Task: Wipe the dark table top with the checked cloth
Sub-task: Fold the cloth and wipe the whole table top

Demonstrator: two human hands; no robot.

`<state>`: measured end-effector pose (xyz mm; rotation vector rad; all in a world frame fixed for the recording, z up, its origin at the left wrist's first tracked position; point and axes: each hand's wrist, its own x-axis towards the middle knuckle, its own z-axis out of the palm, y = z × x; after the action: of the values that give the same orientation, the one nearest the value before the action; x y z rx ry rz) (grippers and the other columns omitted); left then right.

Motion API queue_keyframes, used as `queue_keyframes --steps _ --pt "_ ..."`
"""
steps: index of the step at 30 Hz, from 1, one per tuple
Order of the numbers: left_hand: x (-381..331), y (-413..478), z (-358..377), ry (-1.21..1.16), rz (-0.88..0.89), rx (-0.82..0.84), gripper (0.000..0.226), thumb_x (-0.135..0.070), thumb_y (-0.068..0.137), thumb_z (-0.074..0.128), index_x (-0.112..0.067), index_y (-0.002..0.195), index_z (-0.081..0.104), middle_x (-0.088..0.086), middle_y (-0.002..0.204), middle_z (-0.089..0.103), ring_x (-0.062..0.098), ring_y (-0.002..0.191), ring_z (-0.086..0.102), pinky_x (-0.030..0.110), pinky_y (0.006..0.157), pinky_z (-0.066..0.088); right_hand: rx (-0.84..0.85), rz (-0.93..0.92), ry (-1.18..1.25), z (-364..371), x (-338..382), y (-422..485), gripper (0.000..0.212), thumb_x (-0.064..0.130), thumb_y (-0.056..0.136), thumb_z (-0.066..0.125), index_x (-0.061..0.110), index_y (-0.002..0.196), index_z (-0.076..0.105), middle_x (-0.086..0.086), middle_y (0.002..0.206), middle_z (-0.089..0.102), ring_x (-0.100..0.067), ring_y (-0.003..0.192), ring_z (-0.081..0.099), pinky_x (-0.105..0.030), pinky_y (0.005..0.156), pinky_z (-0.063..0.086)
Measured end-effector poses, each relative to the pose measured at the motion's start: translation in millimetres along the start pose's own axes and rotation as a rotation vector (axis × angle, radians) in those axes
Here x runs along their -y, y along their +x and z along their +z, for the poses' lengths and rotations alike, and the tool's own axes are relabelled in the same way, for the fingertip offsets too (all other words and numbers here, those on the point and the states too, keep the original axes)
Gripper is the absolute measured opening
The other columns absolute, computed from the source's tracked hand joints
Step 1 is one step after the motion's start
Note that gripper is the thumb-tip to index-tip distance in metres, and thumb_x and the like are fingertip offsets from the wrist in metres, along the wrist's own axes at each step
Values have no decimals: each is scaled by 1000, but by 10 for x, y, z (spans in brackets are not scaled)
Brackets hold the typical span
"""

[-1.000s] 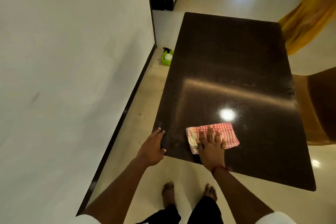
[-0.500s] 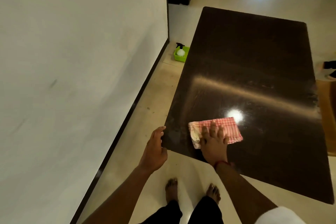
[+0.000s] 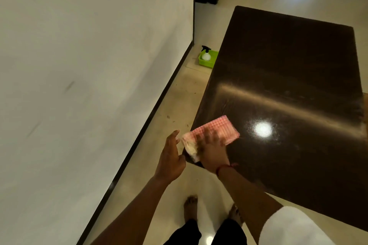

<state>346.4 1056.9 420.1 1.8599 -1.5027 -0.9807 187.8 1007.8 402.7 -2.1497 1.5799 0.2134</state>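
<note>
The right hand (image 3: 214,150) lies flat on the checked cloth (image 3: 217,132), with its fingers spread over the near part of the fabric and pressing it down on the dark table top (image 3: 288,89); it is not closed around the cloth, only laid on it with an open palm. The cloth is folded, pink and white, and it sits at the near left corner of the table. Its pale bunched end lies just left of the right hand's palm, at the very corner of the table, and its far part reaches out past the fingertips. The hand looks a little blurred. A thin red thread (image 3: 225,168) goes around the right wrist. The left hand (image 3: 172,158) is just left of the cloth, off the table edge and over the floor, with the fingers open and loosely spread, and it holds nothing; its fingertips are close to the bunched end of the cloth, but I cannot tell if they touch it. To the right of the right hand, a bright round reflection (image 3: 262,129) shines on the glossy table surface. Far beyond the left hand, by the wall, a green tray (image 3: 213,58) stands on the floor with a white spray bottle (image 3: 206,54) in it. Below both hands two bare feet (image 3: 191,207) stand on the pale floor.
</note>
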Motion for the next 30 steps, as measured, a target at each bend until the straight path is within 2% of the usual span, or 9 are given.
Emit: queue_keyframes --steps 4,7,13,15,17,20,24,27,30 --pt "-1 -1 -54 80 -5 -38 74 -3 87 66 -18 147 26 6 151 37 22 132 48 31 94 53 42 -263 -85 108 86 -144 57 43 100 29 38 150 3 4 159 -13 -29 144 -20 -49 108 -22" --pt "28 -52 -81 105 13 -35 75 -5 85 68 -18 146 27 6 148 40 19 127 52 27 88 54 73 -348 -156 -7 -66 1 52 45 101 23 41 149 4 9 153 -18 -21 141 -22 -47 109 -19" --pt "3 -152 -69 114 9 -90 75 8 78 64 -18 141 33 6 143 44 17 122 54 21 83 49 -38 -21 15 -35 74 240 52 41 101 26 34 151 11 0 162 -5 -29 147 -12 -51 113 -12" --pt "-20 -157 -71 109 3 -110 72 8 79 64 -15 140 35 8 141 47 19 119 55 17 79 46 -64 9 35 49 220 68 54 39 101 28 32 151 9 -3 161 -5 -32 147 -11 -53 112 -12" --pt "-79 -138 -69 106 -1 -129 66 3 83 65 -13 141 36 10 140 47 21 120 54 15 80 43 -59 -49 35 170 293 -185 56 41 100 30 33 150 8 -2 161 -5 -33 146 -12 -52 111 -17" --pt "-144 -100 -14 137 2 -152 62 -5 86 66 -12 140 38 11 142 47 26 126 51 24 92 42 -30 -139 11 284 239 -428 58 40 100 33 37 150 3 3 160 -7 -28 144 -19 -51 109 -21" --pt "-244 -72 162 193 70 -113 58 -7 86 67 -10 137 42 13 138 50 29 123 54 29 95 42 -39 -171 5 267 40 -474 53 47 101 23 39 150 5 6 161 -3 -25 146 -16 -48 112 -19" --pt "-331 -43 320 172 97 -79 59 -6 83 70 -11 135 42 13 136 52 30 122 54 40 99 49 -70 -96 23 262 -251 -658 51 47 101 21 39 150 9 6 161 -1 -24 146 -13 -47 112 -20" --pt "-441 -34 479 144 113 -31 65 -2 79 70 -14 135 40 12 139 49 30 128 49 51 101 48 -81 21 16 304 -709 -952 50 47 100 21 37 149 18 5 160 11 -25 148 -2 -46 116 -14"
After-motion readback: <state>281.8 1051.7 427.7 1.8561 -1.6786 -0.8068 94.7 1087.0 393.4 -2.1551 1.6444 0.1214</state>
